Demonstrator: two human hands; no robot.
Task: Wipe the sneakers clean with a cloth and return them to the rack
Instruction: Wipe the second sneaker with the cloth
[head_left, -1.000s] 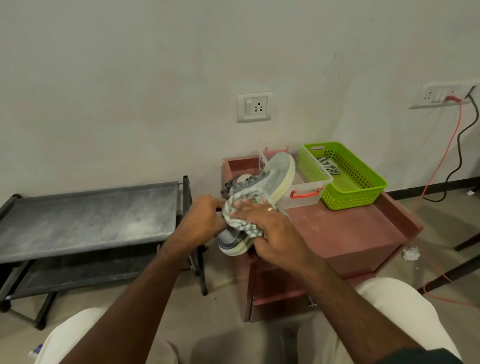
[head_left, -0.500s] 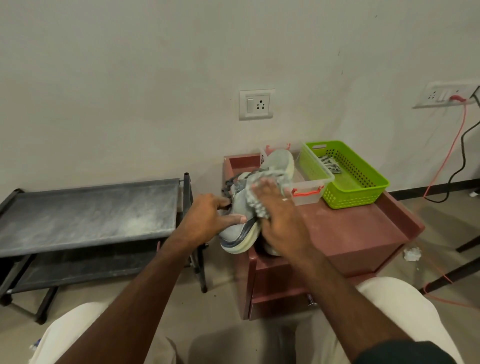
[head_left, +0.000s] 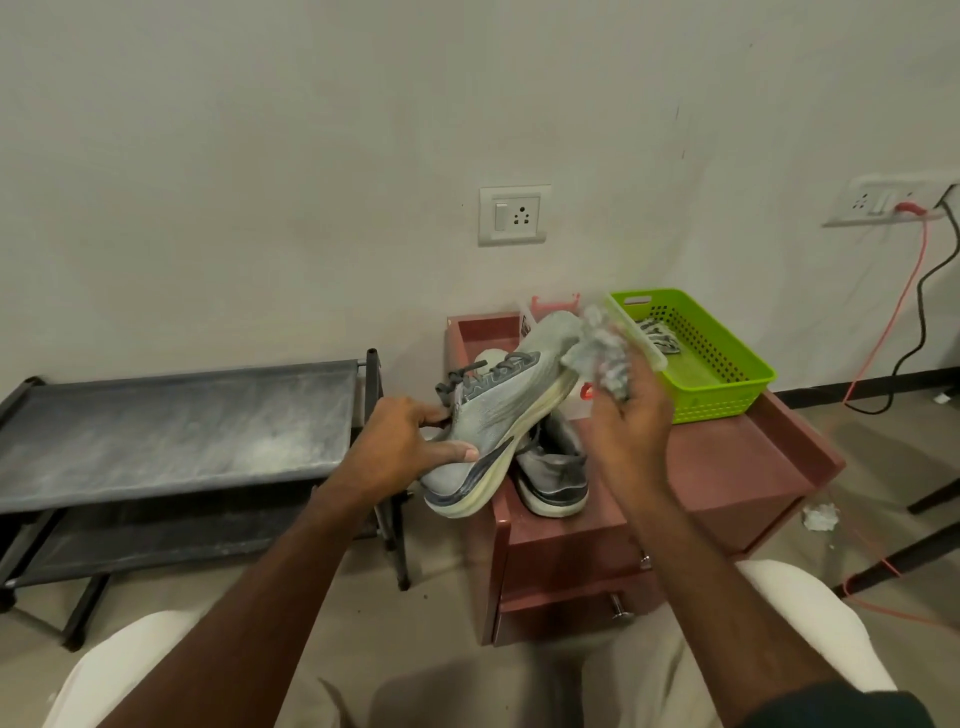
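The left hand (head_left: 410, 447) grips the held sneaker (head_left: 498, 421) at the heel end – thumb along the side wall, fingers curled behind near the collar. The sneaker is raised above the near-left corner of the red-brown cabinet (head_left: 727, 467); its long axis runs diagonally, heel low and toward the person, toe high and away toward the wall. The right hand (head_left: 628, 431) is closed around a bunched checked cloth (head_left: 602, 353), which sits at the toe end, touching or just beside it (blur prevents a firmer reading).

The coming stroke is judged to run along that long axis. The right hand lies to the right of the sneaker and nearest the toe – the left hand is only the support.

The second sneaker (head_left: 553, 467) rests on the cabinet top, directly below the held one. The shoe rack (head_left: 171, 415) stands to the left, nearer the left hand, its top shelf dusty.

No brand, label or writing is legible on either sneaker.
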